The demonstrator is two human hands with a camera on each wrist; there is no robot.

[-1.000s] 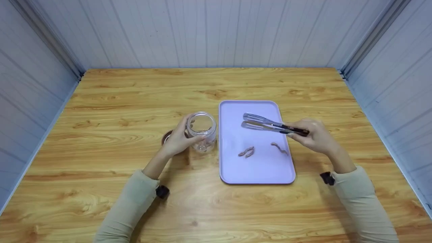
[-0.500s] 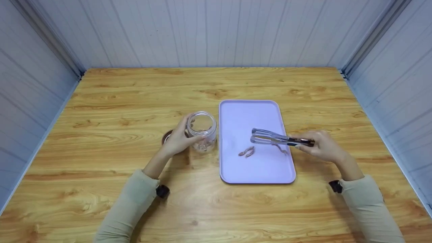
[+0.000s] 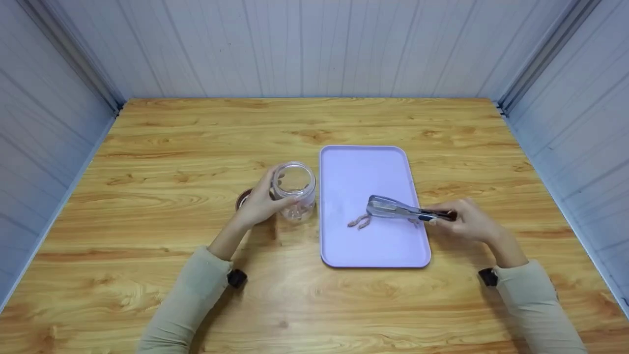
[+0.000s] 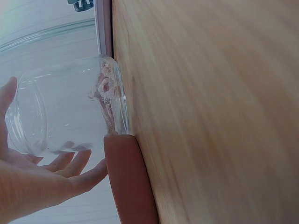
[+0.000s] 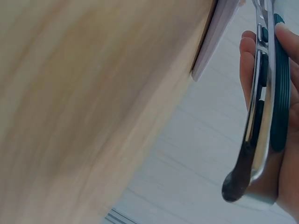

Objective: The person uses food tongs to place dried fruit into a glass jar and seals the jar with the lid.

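My left hand (image 3: 260,201) holds a clear jar (image 3: 305,204) around its side, thumb near the front of the rim. The jar stands upright, uncapped, left of the lilac tray (image 3: 339,250). In the left wrist view several brownish pieces (image 4: 106,88) lie at the jar's bottom. My right hand (image 3: 467,221) grips metal tongs (image 3: 390,209) by their dark handles. The tongs' slotted heads are close together over the tray, covering most of one thin brown twisted strip (image 3: 413,221). Just left of the heads lie two more such strips (image 3: 357,221).
A reddish-brown lid (image 4: 128,182) lies on the wooden table (image 3: 196,142) against the jar's base, partly hidden by my left hand in the head view. Pale panel walls (image 3: 314,49) enclose the table at the back and both sides.
The tongs have come down and toward me over the tray, onto the right-hand strip. Their spread heads have closed together. My left hand and the jar stay put.
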